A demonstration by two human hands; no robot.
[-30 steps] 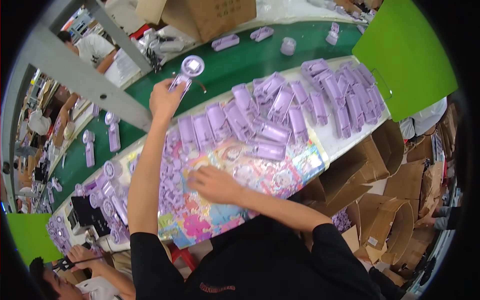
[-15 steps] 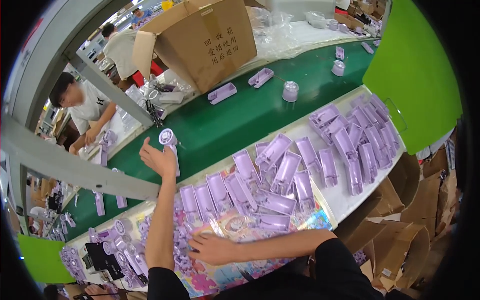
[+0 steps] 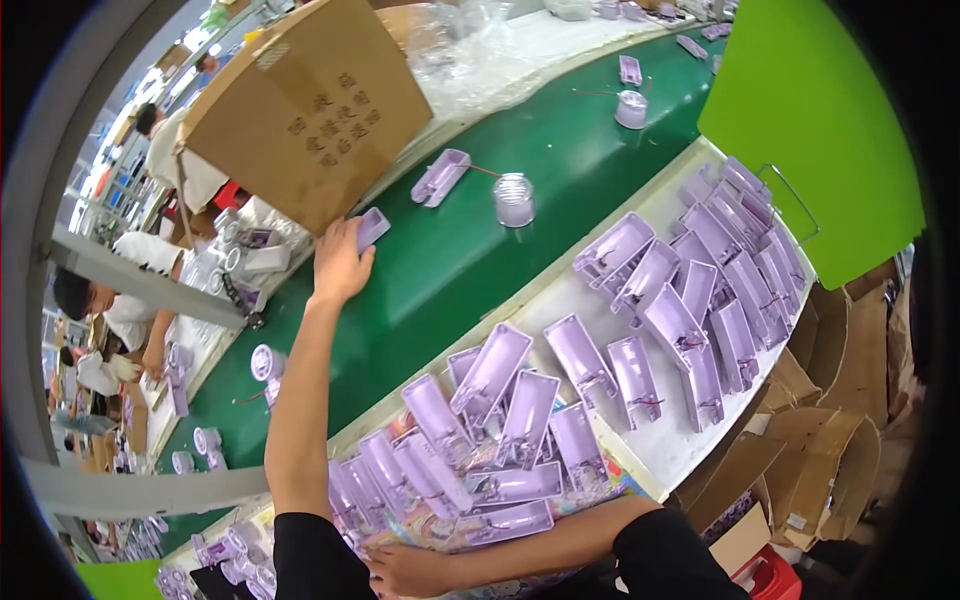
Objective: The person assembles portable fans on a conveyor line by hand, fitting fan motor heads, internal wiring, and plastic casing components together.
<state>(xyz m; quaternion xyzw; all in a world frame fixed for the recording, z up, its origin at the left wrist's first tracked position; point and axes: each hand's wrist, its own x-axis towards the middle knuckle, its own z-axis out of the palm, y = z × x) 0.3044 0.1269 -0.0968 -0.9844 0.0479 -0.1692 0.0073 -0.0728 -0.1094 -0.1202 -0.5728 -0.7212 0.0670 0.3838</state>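
Note:
My left hand (image 3: 343, 262) reaches over the green conveyor belt (image 3: 440, 280), its fingers and thumb around the near end of a light purple plastic casing (image 3: 373, 228). Farther along the belt lie another open casing (image 3: 441, 178) and a round purple housing (image 3: 514, 200), with a red wire between them. At the lower edge my right hand (image 3: 410, 572) rests low on the colourful mat, fingers loosely stretched out, beside a pile of purple casings (image 3: 430, 470). I see nothing held in it.
A large cardboard box (image 3: 310, 110) stands beyond the belt. A grey metal post (image 3: 150, 490) crosses at left. More casings cover the white tray (image 3: 655, 455) at right, beside a green panel (image 3: 810, 150). Across the belt, a person (image 3: 130, 320) sits working.
My left hand has moved away from the round-headed piece, farther over the belt, and onto a casing near the cardboard box. The view has turned, with my right hand now lower in it.

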